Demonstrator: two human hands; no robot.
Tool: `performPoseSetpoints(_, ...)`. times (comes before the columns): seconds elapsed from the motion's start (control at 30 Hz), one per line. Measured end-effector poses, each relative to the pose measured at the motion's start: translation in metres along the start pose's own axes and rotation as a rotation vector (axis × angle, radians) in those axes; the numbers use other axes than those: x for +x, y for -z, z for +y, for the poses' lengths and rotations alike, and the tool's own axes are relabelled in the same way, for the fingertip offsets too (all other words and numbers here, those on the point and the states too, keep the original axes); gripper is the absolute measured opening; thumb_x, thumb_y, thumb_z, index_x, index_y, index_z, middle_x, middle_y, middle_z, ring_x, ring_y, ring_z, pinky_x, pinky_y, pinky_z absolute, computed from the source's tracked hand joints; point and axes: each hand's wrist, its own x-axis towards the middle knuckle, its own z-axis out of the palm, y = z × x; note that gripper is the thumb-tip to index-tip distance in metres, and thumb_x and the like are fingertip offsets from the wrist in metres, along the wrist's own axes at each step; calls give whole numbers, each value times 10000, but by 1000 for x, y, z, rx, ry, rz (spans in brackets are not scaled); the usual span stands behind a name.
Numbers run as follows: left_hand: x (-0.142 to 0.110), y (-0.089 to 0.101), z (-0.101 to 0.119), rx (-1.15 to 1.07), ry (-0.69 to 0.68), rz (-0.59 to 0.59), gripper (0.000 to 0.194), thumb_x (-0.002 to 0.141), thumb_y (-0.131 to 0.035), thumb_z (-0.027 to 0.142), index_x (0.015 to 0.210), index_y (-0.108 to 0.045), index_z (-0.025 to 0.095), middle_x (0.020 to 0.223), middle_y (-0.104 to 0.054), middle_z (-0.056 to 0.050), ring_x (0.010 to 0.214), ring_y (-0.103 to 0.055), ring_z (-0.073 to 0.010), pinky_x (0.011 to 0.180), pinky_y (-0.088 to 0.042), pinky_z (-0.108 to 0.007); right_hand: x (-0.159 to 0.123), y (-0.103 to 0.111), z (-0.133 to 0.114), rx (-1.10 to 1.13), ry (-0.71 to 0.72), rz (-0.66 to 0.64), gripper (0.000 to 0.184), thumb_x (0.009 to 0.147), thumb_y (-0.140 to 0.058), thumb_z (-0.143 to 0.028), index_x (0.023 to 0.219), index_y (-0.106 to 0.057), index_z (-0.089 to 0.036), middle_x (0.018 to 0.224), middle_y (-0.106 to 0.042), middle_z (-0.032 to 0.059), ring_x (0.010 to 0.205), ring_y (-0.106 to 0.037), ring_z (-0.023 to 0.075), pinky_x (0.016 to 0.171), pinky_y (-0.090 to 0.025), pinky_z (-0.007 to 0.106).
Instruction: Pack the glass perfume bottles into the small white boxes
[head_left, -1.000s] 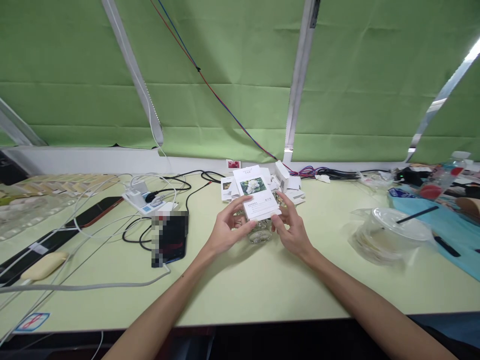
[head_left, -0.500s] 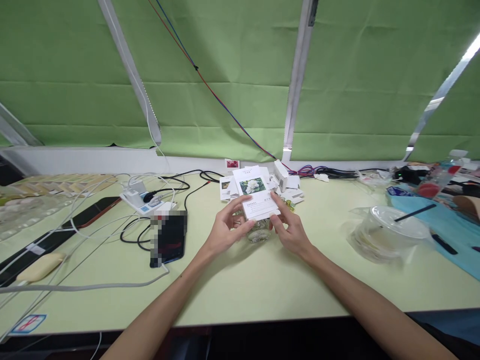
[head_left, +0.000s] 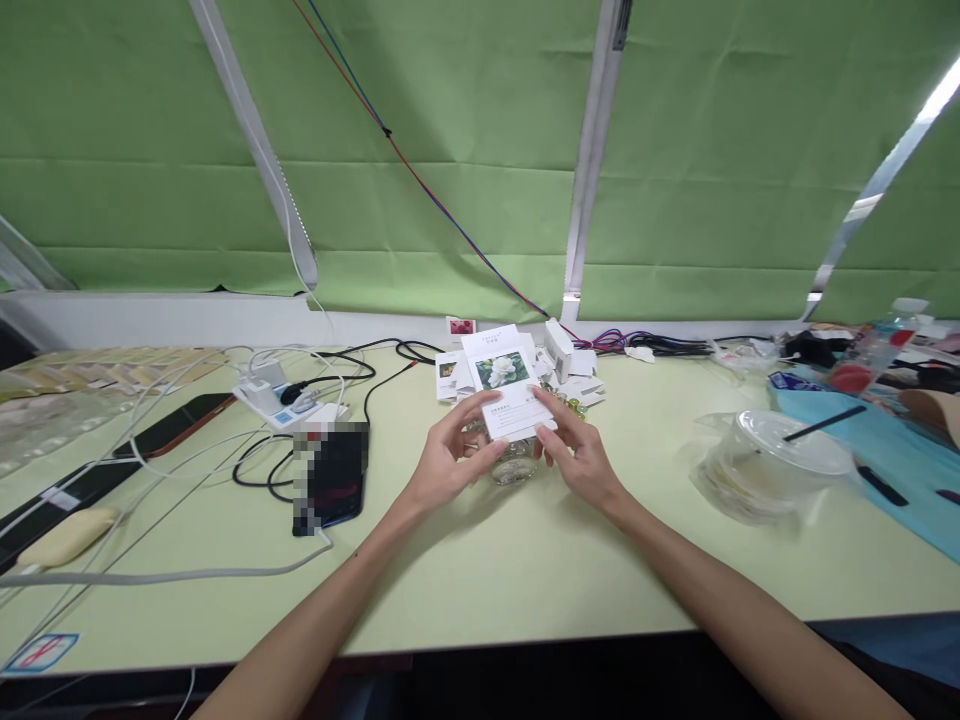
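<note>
Between my two hands is a small white paper box (head_left: pixel 516 412) with a white-flower picture and printed text; its upper flap stands up at the far end. My left hand (head_left: pixel 459 452) grips its left edge, thumb at the near corner. At the right edge, my right hand (head_left: pixel 576 446) pinches it the same way. A clear glass jar (head_left: pixel 514 468) shows just below the box, largely hidden by it. Behind lie several flattened or folded white boxes (head_left: pixel 587 390), one standing box (head_left: pixel 557 345), and small yellow-green glass pieces (head_left: pixel 576 408) beside my right fingers.
On the left are a phone (head_left: pixel 334 480), a power strip (head_left: pixel 289 400) and tangled cables. A lidded plastic cup (head_left: pixel 780 460) with a black straw stands right, in a clear bag. Further right are a blue cloth (head_left: pixel 862 430) and a bottle (head_left: pixel 885 345). Green blinds hang behind.
The whole view has shifted slightly. Both hands keep their hold on the white box, whose position and tilt look almost the same.
</note>
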Motion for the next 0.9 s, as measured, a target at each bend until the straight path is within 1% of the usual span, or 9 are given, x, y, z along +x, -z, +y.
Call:
performPoseSetpoints(0.1,0,0,-1,-7,-2,-3,583,843,-753,371,1357,-516,233,1239,-625,-131,503,-478,-25,461,-440,-199,1,0,1,66,-17,-7,479,959,-563,-387,1435,-543,-332,1367,-627,43,643,-607,116,580,-598,292)
performPoseSetpoints(0.2,0,0,-2,-19,-3,-3,590,838,-756,373,1360,-515,236,1258,-620,-137,496,-475,-21,458,-437,-199,2,1,3,120,-46,-10,481,950,-587,-404,1423,-558,-321,1299,-663,52,613,-600,113,556,-579,292)
performPoseSetpoints(0.23,0,0,-2,-23,0,-1,597,834,-759,378,1360,-516,236,1258,-621,-139,492,-474,-20,457,-436,-199,2,1,3,135,-60,-9,487,943,-599,-414,1418,-566,-310,1221,-695,55,599,-598,115,540,-569,290)
performPoseSetpoints(0.3,0,0,-2,-27,7,4,611,829,-762,388,1365,-512,236,1263,-622,-142,489,-478,-20,450,-431,-197,3,1,2,174,-91,-12,508,927,-626,-426,1411,-575,-281,982,-734,38,577,-597,126,513,-549,286)
performPoseSetpoints(0.37,0,0,-2,-25,10,4,616,833,-757,391,1372,-502,239,1275,-616,-144,492,-482,-21,442,-423,-193,5,1,0,223,-120,-18,525,910,-652,-426,1402,-583,-255,759,-690,-2,557,-596,134,487,-531,278)
performPoseSetpoints(0.43,0,0,-2,-18,10,2,618,836,-754,391,1376,-495,237,1275,-614,-144,493,-479,-20,441,-418,-191,6,2,-2,266,-151,-32,544,900,-668,-426,1403,-578,-240,662,-639,-30,542,-598,136,469,-517,273)
performPoseSetpoints(0.57,1,-1,0,1,12,13,618,830,-762,395,1366,-508,220,1239,-628,-140,493,-466,-14,458,-415,-188,8,3,-2,335,-201,-59,590,892,-684,-429,1429,-540,-233,678,-628,-35,549,-609,132,460,-497,263)
performPoseSetpoints(0.73,0,-2,-1,15,0,33,598,833,-762,384,1354,-520,217,1306,-603,-153,521,-493,-14,498,-428,-191,8,3,1,410,-242,-80,632,883,-705,-412,1456,-509,-236,774,-645,-13,577,-616,121,475,-479,246)
performPoseSetpoints(0.9,0,-2,-4,25,-9,38,580,841,-756,365,1352,-518,226,1320,-597,-150,523,-499,-12,505,-429,-191,9,4,1,467,-291,-99,651,859,-735,-407,1449,-524,-231,722,-625,-26,592,-607,122,488,-467,237)
